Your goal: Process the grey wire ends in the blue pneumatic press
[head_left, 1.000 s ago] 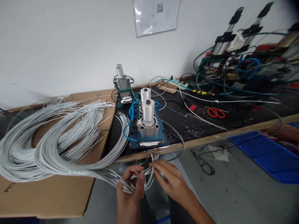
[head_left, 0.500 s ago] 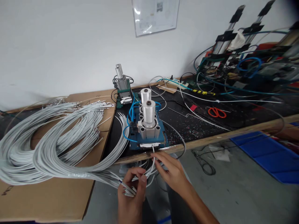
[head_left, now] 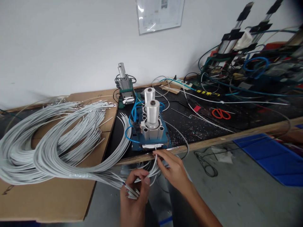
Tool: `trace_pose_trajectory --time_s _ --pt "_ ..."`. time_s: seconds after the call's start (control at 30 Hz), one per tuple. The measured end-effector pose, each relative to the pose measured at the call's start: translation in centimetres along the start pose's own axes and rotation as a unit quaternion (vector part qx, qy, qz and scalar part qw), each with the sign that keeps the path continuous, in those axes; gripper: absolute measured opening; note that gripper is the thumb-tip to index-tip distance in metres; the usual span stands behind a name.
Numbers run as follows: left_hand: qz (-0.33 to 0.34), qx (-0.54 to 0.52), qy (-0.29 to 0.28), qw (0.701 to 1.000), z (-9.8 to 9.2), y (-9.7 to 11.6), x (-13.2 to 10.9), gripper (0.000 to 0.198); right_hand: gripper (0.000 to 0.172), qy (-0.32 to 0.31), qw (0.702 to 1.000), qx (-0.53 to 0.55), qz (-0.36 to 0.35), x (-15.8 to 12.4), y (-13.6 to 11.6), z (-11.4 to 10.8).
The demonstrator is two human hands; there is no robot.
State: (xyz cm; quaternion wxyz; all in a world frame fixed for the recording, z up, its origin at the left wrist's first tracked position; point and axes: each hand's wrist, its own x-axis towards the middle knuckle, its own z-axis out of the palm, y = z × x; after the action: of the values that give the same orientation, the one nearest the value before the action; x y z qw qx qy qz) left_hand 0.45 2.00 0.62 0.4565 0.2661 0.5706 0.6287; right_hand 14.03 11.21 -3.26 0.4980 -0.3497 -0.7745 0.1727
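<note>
Curving gently, thin white cable (head_left: 156, 160)

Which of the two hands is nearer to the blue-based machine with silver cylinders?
Right. The right hand pinches a white cable just before the machine's front; the left hand is lower, farther away.

Quick count: two bare hands, one left hand (head_left: 134, 192) and one right hand (head_left: 174, 170). Thin grey-white cables (head_left: 50, 154)? Way too many to count, sorry. One blue-based metal press (head_left: 155, 135) with two ridged silver cylinders (head_left: 152, 114), one smaller green-and-silver press (head_left: 125, 85), one pair of orange-handled scissors (head_left: 216, 113), one small flat red piece (head_left: 197, 108), one clear-covered wall sheet (head_left: 162, 17). Tall black-and-silver uprights (head_left: 230, 41): at least two, it's blurry there.
</note>
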Motion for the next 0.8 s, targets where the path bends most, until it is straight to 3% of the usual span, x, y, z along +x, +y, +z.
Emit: trace_pose_trajectory --time_s 0.8 --pt "-0.007 -0.001 -0.008 1.0 -0.18 -0.32 -0.08 0.039 0.026 -0.008 1.0 -0.009 -0.012 -0.28 0.29 -0.07"
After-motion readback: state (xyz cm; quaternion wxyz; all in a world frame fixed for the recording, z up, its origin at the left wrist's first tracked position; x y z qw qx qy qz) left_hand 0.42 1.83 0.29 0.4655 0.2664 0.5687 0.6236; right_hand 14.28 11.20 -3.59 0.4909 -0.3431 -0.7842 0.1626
